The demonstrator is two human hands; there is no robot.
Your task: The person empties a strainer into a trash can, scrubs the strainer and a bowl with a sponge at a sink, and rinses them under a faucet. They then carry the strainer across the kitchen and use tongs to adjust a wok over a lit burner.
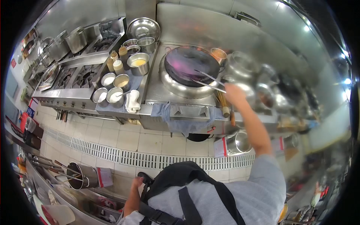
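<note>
My right hand [235, 94] is closed around the end of long metal tongs [210, 77]. The two arms of the tongs spread apart, and their tips reach over the dark wok [176, 62]. The wok sits tilted on a round metal burner ring [183, 90], with a pinkish-purple glow across its inside. No food can be made out in it. My left hand [137, 182] is low beside my body, next to a black shape. Its fingers are too small and turned away to read. A bamboo brush [224, 105] lies on the stove edge just below the tongs.
Pots of white and yellow contents [138, 63] and squeeze bottles [118, 66] stand left of the wok. A blue cloth [183, 118] hangs over the stove's front edge. A tall pot with long handles [83, 176] stands behind on the left. The right side is blurred.
</note>
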